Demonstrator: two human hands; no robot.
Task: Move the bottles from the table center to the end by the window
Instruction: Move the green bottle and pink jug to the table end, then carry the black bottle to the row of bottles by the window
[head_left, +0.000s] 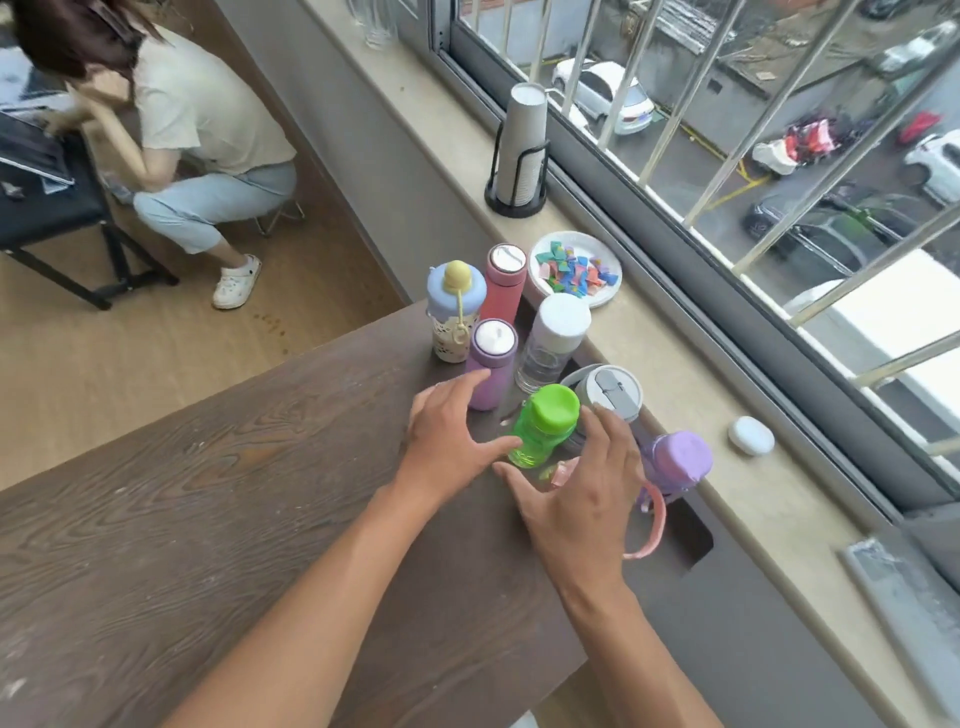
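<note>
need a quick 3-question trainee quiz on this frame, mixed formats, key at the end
1. True or false: the green bottle lies on its side on the table.
2. Which item sits on the windowsill, not the table? A) pink bottle B) plate of coloured pieces C) clear bottle with white cap
3. Fill in: the left hand and right hand are spread on either side of the ____ bottle.

Key: 1 false, it stands upright; 2 B; 3 green.
</note>
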